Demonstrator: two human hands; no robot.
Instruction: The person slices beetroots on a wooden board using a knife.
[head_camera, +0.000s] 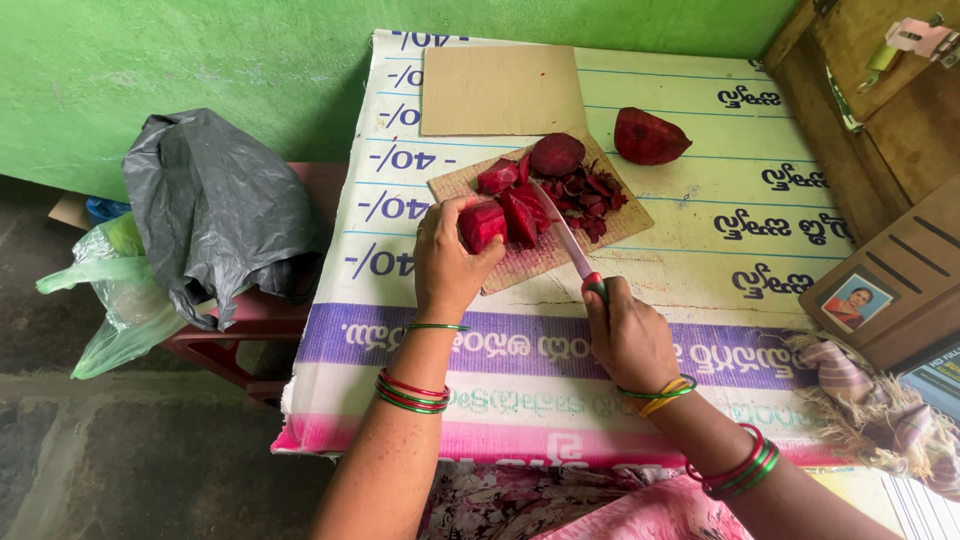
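Head view: we hold a beetroot piece (481, 225) down with our left hand (447, 262), fingers curled over its near and left side, clamped on it. It sits on the near left corner of the cardboard cutting board (520, 262). Our right hand (627, 335) is closed around the knife (566, 240) handle, red-green end just showing above the fist. The blade runs up and away from that grip, tip reaching into the cut chunks (518, 205) just right of the held piece.

To do this cut well, as we judge it: keep left fingertips tucked back from the blade line, since the blade lies close beside them. Press the piece flat side down so it does not roll. Bring the edge down straight, not sawing sideways, because the cardboard is soft and may tear or slide on the printed table cover (700, 210). Wet beet is slippery; a firm left hold matters.

Beyond the blade tip: peelings (592, 195) and a rounded beet half (557, 154) on the far part of the board. Further right off the board lies another beet half (650, 136). A spare cardboard sheet (500, 90) lies beyond. Left of our left arm, off the table, a grey plastic bag (215, 205).
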